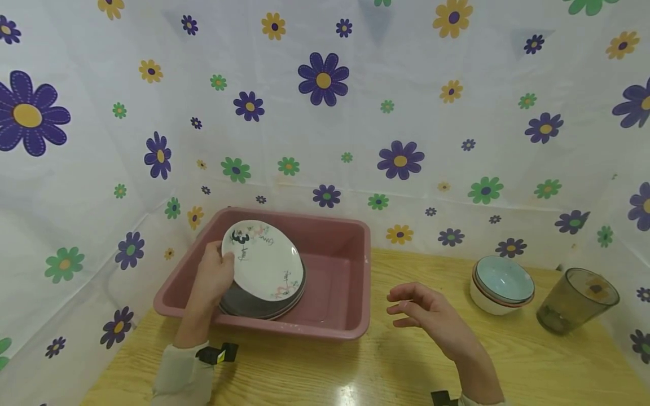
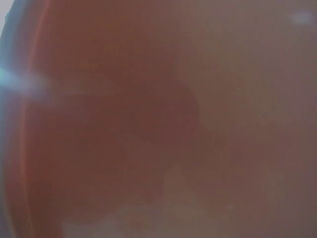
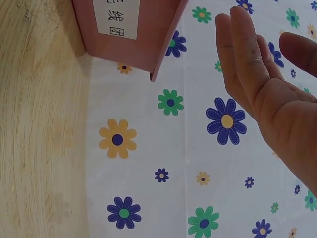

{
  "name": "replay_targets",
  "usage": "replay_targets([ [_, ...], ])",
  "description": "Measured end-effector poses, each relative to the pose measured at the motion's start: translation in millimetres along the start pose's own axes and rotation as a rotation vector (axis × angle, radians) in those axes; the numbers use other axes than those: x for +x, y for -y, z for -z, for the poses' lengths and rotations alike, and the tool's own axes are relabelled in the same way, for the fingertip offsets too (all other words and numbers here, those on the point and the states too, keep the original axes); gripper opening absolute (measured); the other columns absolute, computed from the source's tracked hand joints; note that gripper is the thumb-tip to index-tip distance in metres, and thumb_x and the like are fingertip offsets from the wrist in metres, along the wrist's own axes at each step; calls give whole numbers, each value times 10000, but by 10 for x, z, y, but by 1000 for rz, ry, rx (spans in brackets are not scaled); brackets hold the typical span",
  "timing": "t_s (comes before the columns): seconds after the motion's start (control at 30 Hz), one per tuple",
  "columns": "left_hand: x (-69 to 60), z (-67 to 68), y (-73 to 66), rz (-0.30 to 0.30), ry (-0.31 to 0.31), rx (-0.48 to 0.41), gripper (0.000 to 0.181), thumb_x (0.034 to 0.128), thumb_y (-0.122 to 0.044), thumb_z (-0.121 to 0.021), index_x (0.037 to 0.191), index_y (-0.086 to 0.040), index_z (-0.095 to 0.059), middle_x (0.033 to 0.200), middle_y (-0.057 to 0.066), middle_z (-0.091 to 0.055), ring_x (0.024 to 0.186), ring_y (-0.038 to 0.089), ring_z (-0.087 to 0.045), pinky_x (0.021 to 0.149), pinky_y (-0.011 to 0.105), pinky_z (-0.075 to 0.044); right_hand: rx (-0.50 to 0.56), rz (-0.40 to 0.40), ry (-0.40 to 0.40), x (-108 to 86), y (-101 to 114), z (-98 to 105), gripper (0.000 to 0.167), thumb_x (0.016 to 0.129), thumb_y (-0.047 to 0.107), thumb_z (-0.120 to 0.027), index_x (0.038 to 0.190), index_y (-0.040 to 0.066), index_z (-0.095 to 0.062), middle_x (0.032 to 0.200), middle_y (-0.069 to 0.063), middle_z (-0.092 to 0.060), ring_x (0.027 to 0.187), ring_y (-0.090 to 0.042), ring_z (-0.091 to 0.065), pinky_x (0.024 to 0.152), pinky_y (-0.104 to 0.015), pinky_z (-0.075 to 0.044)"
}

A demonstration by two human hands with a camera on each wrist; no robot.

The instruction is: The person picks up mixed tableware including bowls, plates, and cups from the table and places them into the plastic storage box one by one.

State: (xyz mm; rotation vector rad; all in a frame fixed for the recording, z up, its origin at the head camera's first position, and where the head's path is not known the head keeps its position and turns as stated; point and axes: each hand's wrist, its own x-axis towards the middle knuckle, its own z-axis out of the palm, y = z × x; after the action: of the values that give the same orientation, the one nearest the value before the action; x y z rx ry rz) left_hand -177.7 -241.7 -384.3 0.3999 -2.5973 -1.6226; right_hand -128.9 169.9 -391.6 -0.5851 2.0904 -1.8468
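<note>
In the head view, the left hand pinches the left edge of a white plate with floral decoration, thumb on top. The plate is tilted over a stack of dark plates inside a pink basin. The left wrist view is a reddish blur with nothing distinct. The right hand is in the air to the right of the basin, fingers loosely bent and holding nothing. In the right wrist view the right hand shows its palm, with the basin to its left.
Nested bowls, light blue on top, stand at the right on the wooden table. A brownish transparent cup leans beside them. A white curtain with flowers hangs behind the basin and at both sides.
</note>
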Motion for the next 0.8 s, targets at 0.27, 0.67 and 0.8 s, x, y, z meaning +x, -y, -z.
replay_targets([
  [0.27,36,-24,97,-9,-6,89,522,1055,-150,-238,1495,108,-129,1377,366,-391,1221,432,-445,1058,573,-377,6,-8,-5,-3,6,-7,328,1046,100,-471,1270,-140,-478,1247,-176,-542,1086,-210,-646,888,-366,-569],
  [0.67,74,30,122,-28,22,148,517,1046,-138,-243,1468,143,-141,1372,402,-385,1242,453,-413,1064,594,-331,-2,3,0,19,17,-6,312,1044,82,-460,1263,-139,-482,1253,-192,-545,1091,-227,-643,888,-374,-570],
  [0.8,78,43,156,-19,34,193,496,1041,-132,-239,1440,151,-158,1282,387,-439,1114,437,-476,950,569,-411,7,-13,-2,11,12,-11,325,1043,96,-473,1266,-140,-481,1246,-173,-555,1079,-196,-645,886,-364,-570],
])
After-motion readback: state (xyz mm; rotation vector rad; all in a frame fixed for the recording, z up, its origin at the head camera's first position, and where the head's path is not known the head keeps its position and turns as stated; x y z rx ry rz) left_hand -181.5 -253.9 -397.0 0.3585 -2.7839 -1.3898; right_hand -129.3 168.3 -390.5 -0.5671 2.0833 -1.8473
